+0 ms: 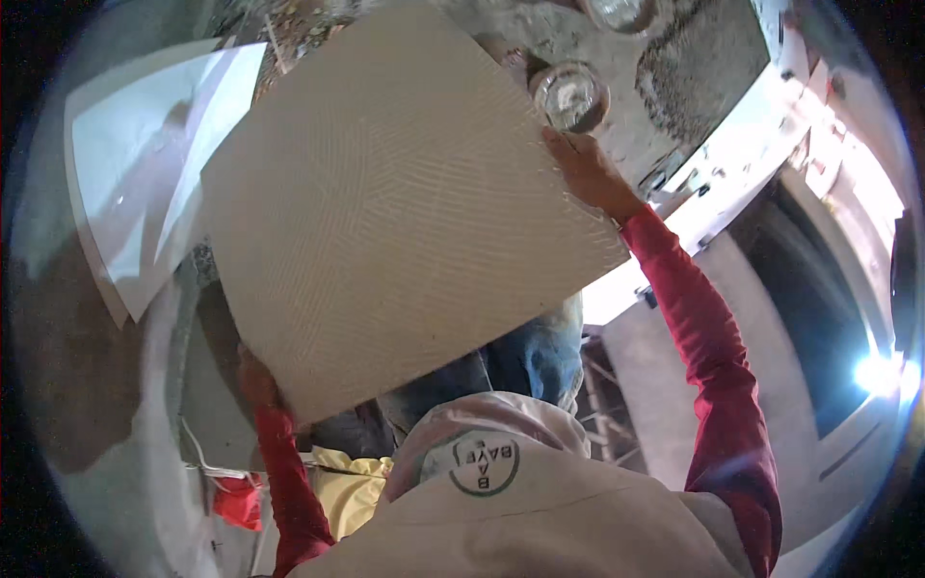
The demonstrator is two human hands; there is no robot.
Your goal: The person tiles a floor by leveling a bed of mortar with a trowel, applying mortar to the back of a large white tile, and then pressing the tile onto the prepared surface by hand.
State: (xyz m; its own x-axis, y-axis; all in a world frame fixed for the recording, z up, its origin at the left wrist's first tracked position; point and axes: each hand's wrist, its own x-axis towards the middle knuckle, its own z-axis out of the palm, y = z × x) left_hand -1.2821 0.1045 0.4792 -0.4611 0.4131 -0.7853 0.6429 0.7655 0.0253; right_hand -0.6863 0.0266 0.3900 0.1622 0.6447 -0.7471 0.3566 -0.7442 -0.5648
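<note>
A large square tile [385, 231] spans the middle of the head view, its upward face coated with beige adhesive combed into fine curved ridges. My right hand [590, 175] grips its right edge, thumb and fingers closed at the border. At the lower left corner my left hand [256, 379] holds the other side, its fingers mostly hidden behind the tile. The tile is raised in front of my body and tilted, covering much of what lies beneath it.
A round clear-topped container [572, 97] stands just past my right hand, with a second one [621, 12] beyond. Glossy white tiles [164, 164] are at the left. Rubble [299, 29] lies at the far side. A bright lamp [879, 374] shines at the right; a red cloth [237, 503] hangs lower left.
</note>
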